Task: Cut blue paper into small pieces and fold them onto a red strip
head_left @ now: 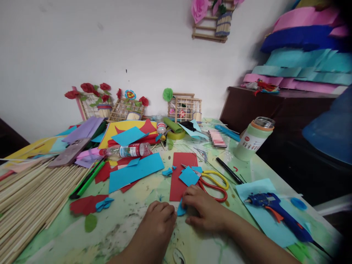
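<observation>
both hands are working a small blue paper piece (181, 209) on the table (137, 227), just below the red sheet (180, 176). right hand (205, 211) is pinching it; left hand (159, 222) is curled beside, grip unclear. best keeping fingertips tight at the fold, pressing flat, clear of the scissors (214, 183).

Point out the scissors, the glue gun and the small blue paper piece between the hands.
scissors (214, 182): head view, handle loops.
glue gun (271, 204): head view, blue body.
small blue paper piece (180, 210): head view, visible middle.

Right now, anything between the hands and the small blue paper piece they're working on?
Nothing visible. The right hand already touches the small blue paper piece, and the left hand lies close beside it with only bare green table between. The red-and-yellow scissors lie behind.
</observation>
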The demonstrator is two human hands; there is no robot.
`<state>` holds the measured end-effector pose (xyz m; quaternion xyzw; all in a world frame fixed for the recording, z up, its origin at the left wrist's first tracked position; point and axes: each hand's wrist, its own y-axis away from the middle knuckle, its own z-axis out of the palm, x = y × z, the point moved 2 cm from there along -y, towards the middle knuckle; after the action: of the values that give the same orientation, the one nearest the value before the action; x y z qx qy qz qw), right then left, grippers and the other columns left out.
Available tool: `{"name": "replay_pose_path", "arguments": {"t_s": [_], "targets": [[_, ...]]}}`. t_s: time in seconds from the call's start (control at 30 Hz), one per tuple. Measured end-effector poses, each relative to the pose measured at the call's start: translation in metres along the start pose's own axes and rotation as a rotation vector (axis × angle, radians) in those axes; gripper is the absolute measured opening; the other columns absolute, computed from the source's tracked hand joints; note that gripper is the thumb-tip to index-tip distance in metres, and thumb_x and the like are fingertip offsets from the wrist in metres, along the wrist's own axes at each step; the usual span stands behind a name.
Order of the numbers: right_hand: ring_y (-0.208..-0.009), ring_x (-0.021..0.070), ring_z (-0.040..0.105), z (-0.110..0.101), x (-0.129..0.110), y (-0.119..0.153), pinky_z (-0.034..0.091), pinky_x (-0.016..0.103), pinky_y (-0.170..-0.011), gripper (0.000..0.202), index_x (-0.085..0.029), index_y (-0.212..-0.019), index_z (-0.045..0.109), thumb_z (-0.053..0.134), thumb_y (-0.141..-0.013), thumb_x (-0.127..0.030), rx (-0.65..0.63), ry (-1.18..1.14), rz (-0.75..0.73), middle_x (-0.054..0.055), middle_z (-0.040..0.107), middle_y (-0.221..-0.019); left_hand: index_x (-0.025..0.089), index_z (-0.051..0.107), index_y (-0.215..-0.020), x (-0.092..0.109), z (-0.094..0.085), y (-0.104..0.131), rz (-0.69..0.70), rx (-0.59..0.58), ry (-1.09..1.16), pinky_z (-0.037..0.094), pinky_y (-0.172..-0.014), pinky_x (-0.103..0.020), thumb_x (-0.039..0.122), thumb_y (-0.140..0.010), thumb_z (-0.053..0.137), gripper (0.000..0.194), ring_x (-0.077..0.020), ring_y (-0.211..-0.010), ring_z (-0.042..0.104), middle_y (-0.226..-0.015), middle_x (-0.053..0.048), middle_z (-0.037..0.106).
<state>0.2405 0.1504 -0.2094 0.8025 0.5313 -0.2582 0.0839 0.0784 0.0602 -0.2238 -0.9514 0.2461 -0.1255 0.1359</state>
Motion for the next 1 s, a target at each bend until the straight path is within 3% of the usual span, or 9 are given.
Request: {"name": "replay_pose_path", "arguments": {"t_s": [0.1, 0.4, 0.83, 1.0], "targets": [[-0.087, 0.017, 0.046, 0.003, 0.002, -0.003, 0.034, 0.028, -0.075, 0.01, -0.019, -0.086, 0.059, 0.055, -0.086, -0.029, 0.015, 0.03, 0.055, 0.002, 0.055, -0.09, 0.016, 0.057, -0.093, 0.0, 0.001, 0.0, 0.003, 0.005, -0.002, 0.037, -0.079, -0.037, 0.009, -0.085, 0.047, 0.015, -0.021, -0.086, 0.051, -0.092, -0.006, 0.06], [-0.087, 0.017, 0.046, 0.013, -0.005, -0.012, 0.034, 0.03, -0.08, 0.01, -0.017, -0.08, 0.054, 0.05, -0.088, -0.021, 0.063, 0.201, 0.199, 0.003, 0.055, -0.09, 0.015, 0.057, -0.094, 0.0, 0.002, 0.002, 0.013, 0.021, -0.005, 0.037, -0.081, -0.039, 0.009, -0.085, 0.046, 0.016, -0.0213, -0.088, 0.051, -0.093, -0.007, 0.06], [-0.088, 0.0183, 0.045, 0.01, -0.01, -0.015, 0.034, 0.032, -0.08, 0.007, -0.018, -0.08, 0.053, 0.05, -0.086, -0.02, 0.025, 0.23, 0.235, 0.004, 0.055, -0.091, 0.017, 0.059, -0.083, 0.002, -0.01, -0.005, -0.016, -0.041, 0.057, 0.037, -0.082, -0.039, 0.01, -0.087, 0.041, 0.02, -0.0184, -0.082, 0.054, -0.087, -0.004, 0.061], [-0.088, 0.0185, 0.045, 0.01, -0.01, -0.014, 0.033, 0.032, -0.08, 0.008, -0.018, -0.081, 0.054, 0.049, -0.087, -0.02, 0.034, 0.236, 0.222, 0.004, 0.055, -0.091, 0.019, 0.06, -0.091, 0.001, -0.012, -0.003, -0.003, -0.012, 0.035, 0.033, -0.09, -0.042, 0.009, -0.087, 0.039, 0.024, -0.0188, -0.086, 0.056, -0.09, -0.003, 0.064]]}}
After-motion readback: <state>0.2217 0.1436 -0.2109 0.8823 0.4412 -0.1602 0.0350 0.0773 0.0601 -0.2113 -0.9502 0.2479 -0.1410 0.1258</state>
